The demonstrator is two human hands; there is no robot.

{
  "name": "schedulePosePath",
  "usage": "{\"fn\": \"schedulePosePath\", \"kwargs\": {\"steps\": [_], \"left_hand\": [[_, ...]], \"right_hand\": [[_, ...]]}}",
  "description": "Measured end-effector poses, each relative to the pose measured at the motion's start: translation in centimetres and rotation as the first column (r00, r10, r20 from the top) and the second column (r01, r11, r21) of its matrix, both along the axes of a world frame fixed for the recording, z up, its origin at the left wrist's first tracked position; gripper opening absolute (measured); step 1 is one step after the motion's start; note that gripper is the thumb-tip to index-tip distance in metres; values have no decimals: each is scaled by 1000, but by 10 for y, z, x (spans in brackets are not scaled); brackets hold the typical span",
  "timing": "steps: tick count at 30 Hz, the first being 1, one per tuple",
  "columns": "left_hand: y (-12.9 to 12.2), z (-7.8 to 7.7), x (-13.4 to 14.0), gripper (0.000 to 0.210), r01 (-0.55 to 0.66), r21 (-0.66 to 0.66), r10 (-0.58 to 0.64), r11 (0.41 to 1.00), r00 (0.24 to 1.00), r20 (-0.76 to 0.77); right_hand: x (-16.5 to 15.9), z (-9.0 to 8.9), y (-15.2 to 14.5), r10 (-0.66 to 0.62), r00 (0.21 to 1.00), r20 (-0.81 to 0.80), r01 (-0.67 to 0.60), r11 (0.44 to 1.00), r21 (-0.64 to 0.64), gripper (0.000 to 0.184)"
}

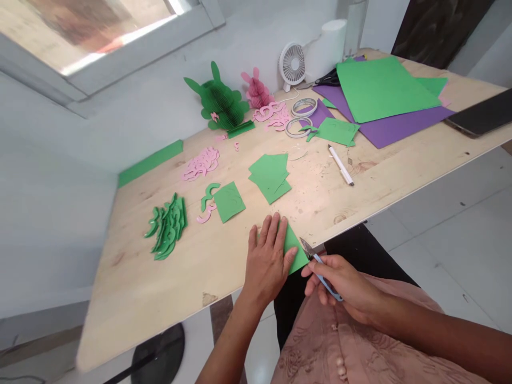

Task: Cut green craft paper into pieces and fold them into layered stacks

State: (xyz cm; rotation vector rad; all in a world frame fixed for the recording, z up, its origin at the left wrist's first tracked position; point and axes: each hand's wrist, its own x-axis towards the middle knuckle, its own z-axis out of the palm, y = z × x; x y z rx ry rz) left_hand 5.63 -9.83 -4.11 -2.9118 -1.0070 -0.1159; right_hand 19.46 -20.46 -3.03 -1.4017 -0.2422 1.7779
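Near the front edge of the table, my left hand (pixel 267 262) lies flat, fingers stretched out, over a piece of green paper (pixel 295 246). The hand hides part of that piece, and one corner of it reaches past the table edge. In my right hand (pixel 346 285) is a pair of blue-handled thread snips (pixel 330 288), blades apart and pointing up and left beside the green paper's right edge. Just beyond my left hand are a stack of green paper pieces (pixel 269 173) and a single green square (pixel 229 201), with curved green cutouts (pixel 208 195) next to it.
Piles of green cutouts (pixel 170 226) and pink cutouts (pixel 201 162) lie to the left. Behind stand a green paper bunny (pixel 224 104), a pink one (pixel 259 90) and a small fan (pixel 294 64). A white marker (pixel 341 166), tape rolls (pixel 299 127) and large green sheets (pixel 388 88) are rightward.
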Motion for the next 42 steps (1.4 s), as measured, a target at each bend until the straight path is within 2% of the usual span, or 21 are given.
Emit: {"fn": "schedulePosePath", "kwargs": {"steps": [11, 15, 18, 23, 27, 42], "left_hand": [[-3, 0, -3, 60, -11, 14, 11, 1000, 1000, -25], [-2, -1, -3, 59, -7, 35, 8, 999, 1000, -15], [-2, 0, -4, 59, -6, 33, 7, 999, 1000, -8], [-2, 0, -4, 59, -2, 18, 2, 1000, 1000, 2], [-2, 0, -3, 59, -1, 14, 1, 1000, 1000, 3], [-2, 2, -3, 59, -7, 9, 7, 1000, 1000, -3]], "right_hand": [[2, 4, -2, -73, 992, -98, 72, 997, -14, 24], [2, 2, -6, -70, 992, -102, 67, 997, -38, 27], [3, 2, -8, -34, 997, -73, 32, 999, -34, 31], [6, 7, -10, -69, 997, -48, 68, 997, -23, 28], [7, 9, -9, -22, 998, -51, 21, 1000, -22, 26], [3, 5, 2, 71, 989, 133, -73, 997, 16, 33]]}}
